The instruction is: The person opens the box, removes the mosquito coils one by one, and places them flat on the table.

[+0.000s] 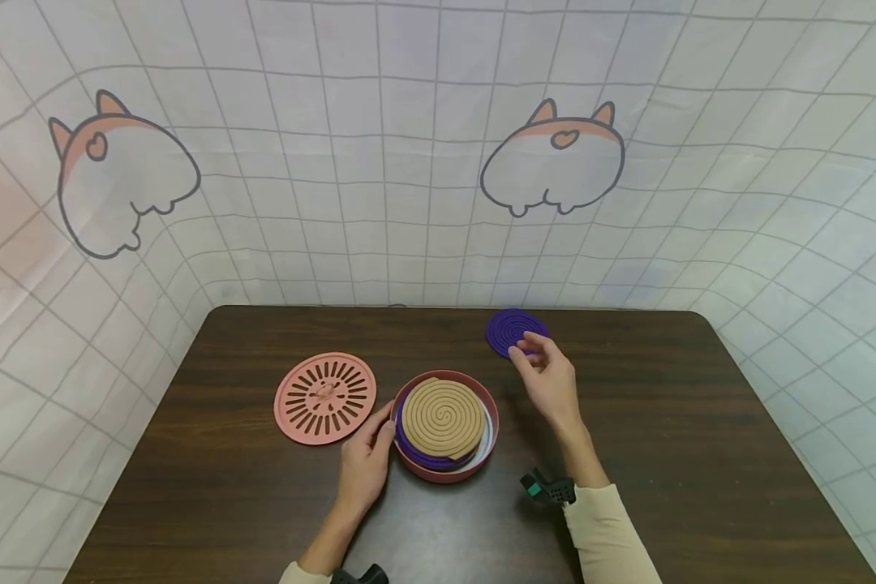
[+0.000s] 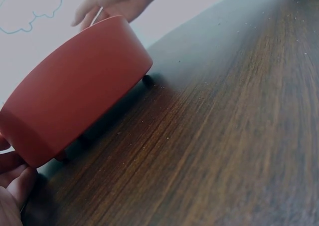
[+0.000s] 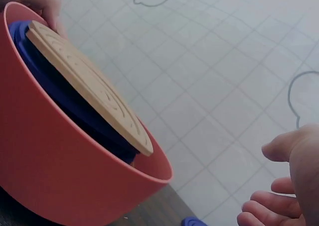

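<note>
A round red mosquito coil box [image 1: 492,397] stands mid-table. My left hand [image 1: 365,466] holds its left side, with thumb and fingers at the wall. Inside, a tan mosquito coil [image 1: 444,418] lies over purple coils [image 1: 419,456], slightly tilted in the right wrist view. A pale lining or base shows at the right inside. My right hand [image 1: 551,381] is beyond the box, to its right, over the near edge of a separate purple coil [image 1: 509,328]. Its fingers are loosely bent, thumb apart, and the right wrist view shows nothing between them.
A pink slotted lid [image 1: 324,397] with a small central knob lies left of the box. The dark wooden table [image 1: 701,454] meets a white grid-patterned curtain [image 1: 423,178] at its back edge. Black wrist cameras [image 1: 547,488] are strapped to both wrists.
</note>
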Tool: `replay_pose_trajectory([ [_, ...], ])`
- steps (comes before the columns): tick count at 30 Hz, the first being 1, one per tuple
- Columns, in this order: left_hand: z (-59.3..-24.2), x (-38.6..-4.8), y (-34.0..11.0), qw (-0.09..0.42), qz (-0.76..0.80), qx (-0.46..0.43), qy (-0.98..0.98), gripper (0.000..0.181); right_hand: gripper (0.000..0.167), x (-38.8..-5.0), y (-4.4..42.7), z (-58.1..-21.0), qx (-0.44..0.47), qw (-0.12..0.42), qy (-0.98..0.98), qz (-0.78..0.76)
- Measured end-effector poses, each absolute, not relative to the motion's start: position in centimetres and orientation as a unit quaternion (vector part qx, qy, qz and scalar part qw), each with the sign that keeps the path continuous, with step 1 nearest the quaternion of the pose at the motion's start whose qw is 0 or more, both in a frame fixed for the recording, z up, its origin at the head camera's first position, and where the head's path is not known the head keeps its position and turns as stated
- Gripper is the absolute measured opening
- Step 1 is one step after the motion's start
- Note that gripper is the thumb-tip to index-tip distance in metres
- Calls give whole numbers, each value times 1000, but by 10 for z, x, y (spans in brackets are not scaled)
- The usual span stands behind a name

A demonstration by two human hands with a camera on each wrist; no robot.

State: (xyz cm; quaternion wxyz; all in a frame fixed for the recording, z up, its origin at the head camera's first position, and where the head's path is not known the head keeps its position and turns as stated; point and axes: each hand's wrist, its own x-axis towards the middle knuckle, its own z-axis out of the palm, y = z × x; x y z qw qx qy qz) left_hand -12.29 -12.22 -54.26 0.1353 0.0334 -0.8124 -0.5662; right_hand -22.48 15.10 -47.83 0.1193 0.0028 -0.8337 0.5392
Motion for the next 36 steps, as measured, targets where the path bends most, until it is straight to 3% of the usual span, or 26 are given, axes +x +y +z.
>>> replay_pose_trajectory([
  [10, -542, -122, -123, 130, -568, 33, -812, 34, 39, -217, 142, -473, 29, 119, -843, 523],
  [24, -543, -123, -124, 125, -567, 34, -814, 34, 44, -208, 131, -467, 82, 75, -857, 504],
  [36, -541, -122, -124, 115, -570, 40, -812, 35, 37, -204, 121, -468, 114, 50, -870, 477],
])
